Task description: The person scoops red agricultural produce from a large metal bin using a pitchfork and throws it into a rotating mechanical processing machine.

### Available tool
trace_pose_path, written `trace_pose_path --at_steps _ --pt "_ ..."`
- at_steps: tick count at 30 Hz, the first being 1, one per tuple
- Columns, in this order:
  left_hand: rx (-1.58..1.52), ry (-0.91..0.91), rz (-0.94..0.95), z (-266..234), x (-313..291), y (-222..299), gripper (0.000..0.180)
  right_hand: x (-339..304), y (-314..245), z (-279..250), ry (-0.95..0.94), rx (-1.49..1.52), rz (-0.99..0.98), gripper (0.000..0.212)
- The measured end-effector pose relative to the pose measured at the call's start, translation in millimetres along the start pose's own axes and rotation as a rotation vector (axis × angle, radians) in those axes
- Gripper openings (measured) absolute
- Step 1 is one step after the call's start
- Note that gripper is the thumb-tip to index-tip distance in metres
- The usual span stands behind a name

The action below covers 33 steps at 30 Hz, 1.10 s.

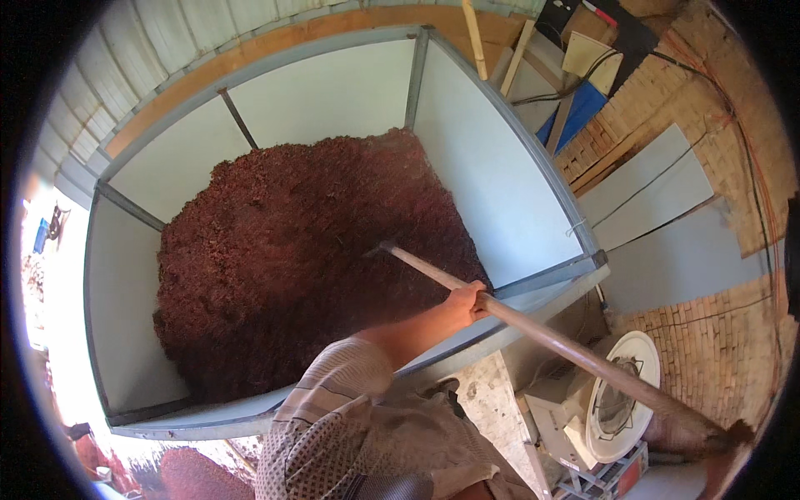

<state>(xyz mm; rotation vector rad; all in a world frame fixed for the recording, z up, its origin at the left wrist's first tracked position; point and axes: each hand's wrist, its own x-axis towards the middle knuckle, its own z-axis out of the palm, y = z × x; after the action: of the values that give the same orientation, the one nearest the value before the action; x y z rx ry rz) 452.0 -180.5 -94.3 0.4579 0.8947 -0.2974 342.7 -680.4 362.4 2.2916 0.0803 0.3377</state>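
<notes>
A long wooden-handled tool [575, 350] slants across from the lower right into a heap of dark red-brown crumbly material [308, 225]. Its head is mostly buried, so its kind does not show; only a small grey part is visible at the handle's end. My left hand [468, 302] is closed around the handle partway along, above the near wall of the bin. Farther back, at the handle's lower right end, my right hand [738, 437] is wrapped round it in shadow. The heap lies in a large white-walled bin [500, 167] with a grey metal frame.
The bin's near rim [475, 343] runs between my body and the heap. To the right stands a machine with a round white rim and wire guard [621, 396]. Boards and cables lie against woven bamboo matting [700, 346]. A smaller reddish heap [200, 475] is at lower left.
</notes>
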Motion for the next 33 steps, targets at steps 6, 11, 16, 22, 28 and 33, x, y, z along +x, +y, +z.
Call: trace_pose_path --at_steps 6,11,16,22,28,33 --pt "-0.153 0.216 0.101 -52 52 30 0.023 -29 -114 6 -0.063 0.150 -0.121 0.022" --pt "-0.290 0.374 0.239 -101 76 84 0.013 -50 -166 1 -0.468 0.373 -0.281 0.023" --pt "-0.310 0.322 0.262 -134 68 133 0.015 -73 -218 -7 -0.673 0.508 -0.404 0.025" --pt "-0.341 0.213 0.315 -153 68 160 0.018 -90 -272 1 -0.625 0.660 -0.548 0.029" --pt "-0.212 0.274 0.219 -164 75 193 0.018 -97 -296 13 -0.469 0.767 -0.648 0.034" --pt "-0.261 0.295 0.214 -177 85 207 0.021 -64 -319 -63 -0.847 0.511 -0.238 0.037"
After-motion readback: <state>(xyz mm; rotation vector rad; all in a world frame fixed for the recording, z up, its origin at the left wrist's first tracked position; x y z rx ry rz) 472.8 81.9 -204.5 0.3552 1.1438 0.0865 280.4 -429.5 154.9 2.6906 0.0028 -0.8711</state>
